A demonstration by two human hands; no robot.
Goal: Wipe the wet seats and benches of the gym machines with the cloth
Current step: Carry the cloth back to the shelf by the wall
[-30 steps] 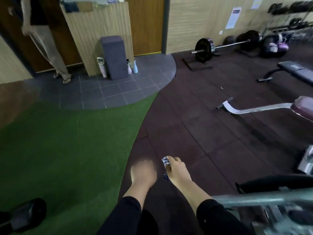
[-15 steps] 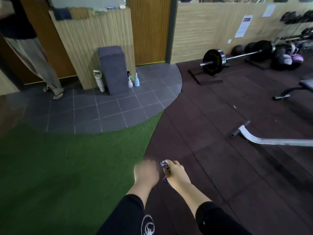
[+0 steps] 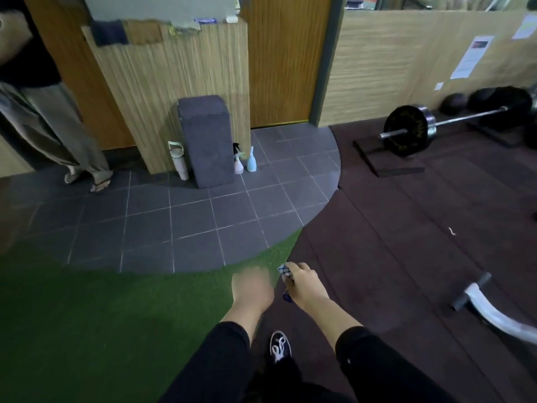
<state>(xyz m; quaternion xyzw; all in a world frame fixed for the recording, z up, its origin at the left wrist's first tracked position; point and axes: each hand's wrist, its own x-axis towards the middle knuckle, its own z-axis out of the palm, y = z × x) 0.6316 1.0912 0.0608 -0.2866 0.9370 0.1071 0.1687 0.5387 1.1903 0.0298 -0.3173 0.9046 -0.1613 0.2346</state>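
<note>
Right hand (image 3: 305,285) grips the cloth (image 3: 285,271), fingers curled round it; a checked blue-white corner sticks out at the knuckles and a darker bit hangs under the palm. Cloth is held in the air over the dark rubber floor (image 3: 406,242), right at the edge of the green turf (image 3: 87,315). Left hand (image 3: 252,289) is just beside the right, blurred; can't tell whether its fingers are straight or curled, and nothing shows in it. Both arms in black sleeves. One dark shoe (image 3: 279,346) with white laces below, between the arms.

Containers: against the wood panel on the grey tiles (image 3: 180,222), a white bottle (image 3: 178,159) with a loop handle stands upright, left of a tall grey block (image 3: 207,141), just beside it. Right of the block, a spray bottle (image 3: 239,161) with a dark trigger head, and touching or nearly touching it a light blue bottle (image 3: 251,160) with a pointed top. All upright. Contents can't be told; none are see-through enough.

Barbell (image 3: 409,132) with a black plate rests on a low dark stand at the right, near the wall. Curved metal bar (image 3: 494,312) with a grey end grip lies at the lower right. Another person (image 3: 52,117) in grey trousers and sandals stands at the left by the door.
</note>
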